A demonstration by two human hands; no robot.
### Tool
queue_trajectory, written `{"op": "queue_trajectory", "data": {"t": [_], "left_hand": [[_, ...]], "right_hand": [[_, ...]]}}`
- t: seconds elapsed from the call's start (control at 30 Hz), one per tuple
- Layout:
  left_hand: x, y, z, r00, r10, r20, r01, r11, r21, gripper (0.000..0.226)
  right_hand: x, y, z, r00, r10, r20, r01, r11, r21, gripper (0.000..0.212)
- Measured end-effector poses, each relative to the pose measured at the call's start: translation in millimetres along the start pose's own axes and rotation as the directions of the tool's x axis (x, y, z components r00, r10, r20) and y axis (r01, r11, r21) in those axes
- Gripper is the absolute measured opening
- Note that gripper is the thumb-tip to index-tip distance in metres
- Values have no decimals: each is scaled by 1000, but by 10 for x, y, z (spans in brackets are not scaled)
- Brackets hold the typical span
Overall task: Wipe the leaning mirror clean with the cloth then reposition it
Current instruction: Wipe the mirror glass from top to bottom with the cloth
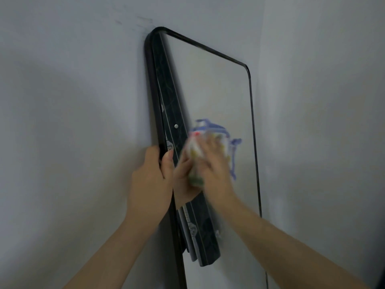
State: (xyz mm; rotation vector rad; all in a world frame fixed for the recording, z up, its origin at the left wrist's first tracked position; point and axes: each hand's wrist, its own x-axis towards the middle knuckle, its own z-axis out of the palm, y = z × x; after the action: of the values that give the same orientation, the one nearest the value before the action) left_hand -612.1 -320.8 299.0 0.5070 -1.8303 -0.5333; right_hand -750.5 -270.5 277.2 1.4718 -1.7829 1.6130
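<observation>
Mirror: leans on the wall, top against it, right before me.
Left hand: clamped round the frame's left edge, I judge to steady it against rubbing.
Right hand: presses the cloth to the glass, just beside my left; blur hides any finger curl.
</observation>
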Motion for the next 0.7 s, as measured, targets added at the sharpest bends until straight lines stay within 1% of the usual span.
{"op": "queue_trajectory", "data": {"t": [0.03, 0.07, 0.1, 0.13, 0.17, 0.2, 0.23, 0.27, 0.3, 0.33, 0.4, 0.43, 0.47, 0.5, 0.53, 0.57, 0.6, 0.63, 0.67, 0.7], "left_hand": [[3, 1, -5, 1000, -15, 3, 15, 1000, -20, 23], [5, -5, -7, 1000, -28, 13, 28, 999, -36, 23], [0, -2, -9, 999, -29, 16, 30, 999, -43, 22], [2, -8, -6, 1000, -17, 16, 17, 999, -37, 21], [1, -6, -4, 1000, -12, 17, 12, 1000, -27, 20], [-4, -6, 0, 1000, -10, 17, 10, 1000, -22, 18], [-7, -10, 7, 1000, -10, 16, 11, 1000, -21, 18], [-13, -6, 11, 1000, -13, 16, 13, 1000, -17, 18], [-14, 0, 8, 1000, -17, 19, 17, 1000, -12, 18], [-13, 3, 4, 1000, -21, 22, 22, 1000, -17, 18], [-2, -5, -9, 999, -34, 38, 36, 998, -50, 17], [-4, -7, -14, 998, -43, 45, 46, 998, -48, 18], [-6, -17, -12, 998, -45, 44, 46, 998, -32, 20], [-12, -21, -9, 998, -39, 44, 39, 999, -14, 21], [-23, -23, -5, 999, -32, 42, 32, 999, -5, 20], [-43, -17, -9, 999, -28, 42, 28, 1000, -7, 20], [-58, -4, -11, 999, -28, 37, 28, 999, -18, 19], [-63, 5, -14, 999, -29, 34, 30, 999, -28, 19], [-68, 11, -17, 999, -33, 33, 34, 999, -35, 18], [-63, 11, -24, 999, -40, 35, 42, 998, -43, 18]], "right_hand": [[-135, -194, 81, 991, -120, 67, 124, 991, -51, 48], [-231, -270, 120, 970, -221, 104, 228, 972, -62, 48], [-228, -197, 109, 956, -274, 108, 279, 960, -29, 47], [-119, -90, 44, 970, -238, 57, 238, 971, 12, 46], [59, 16, -40, 992, -125, -34, 127, 988, 82, 46], [220, 41, -140, 993, 50, -109, -32, 987, 159, 48], [311, 21, -199, 978, 162, -129, -133, 969, 209, 49], [292, -49, -150, 966, 216, -141, -184, 960, 213, 48], [188, -140, -47, 978, 177, -107, -154, 969, 191, 46], [27, -224, 64, 997, 73, -37, -68, 990, 127, 47], [-279, -288, 189, 988, -127, 90, 125, 992, 21, 50], [-297, -238, 154, 976, -189, 106, 193, 981, -29, 51], [-215, -139, 89, 981, -174, 81, 178, 983, -40, 51], [-76, -32, 4, 997, -74, -12, 74, 997, -14, 49], [33, -10, -64, 993, 71, -93, -60, 991, 120, 47], [71, -6, -70, 979, 167, -113, -144, 972, 187, 48], [42, -93, -21, 973, 208, -103, -184, 960, 210, 49], [-40, -207, 40, 987, 146, -66, -135, 979, 155, 51], [-161, -260, 101, 999, 38, -1, -37, 995, 93, 51], [-259, -311, 112, 996, -80, 50, 79, 997, 21, 50]]}}
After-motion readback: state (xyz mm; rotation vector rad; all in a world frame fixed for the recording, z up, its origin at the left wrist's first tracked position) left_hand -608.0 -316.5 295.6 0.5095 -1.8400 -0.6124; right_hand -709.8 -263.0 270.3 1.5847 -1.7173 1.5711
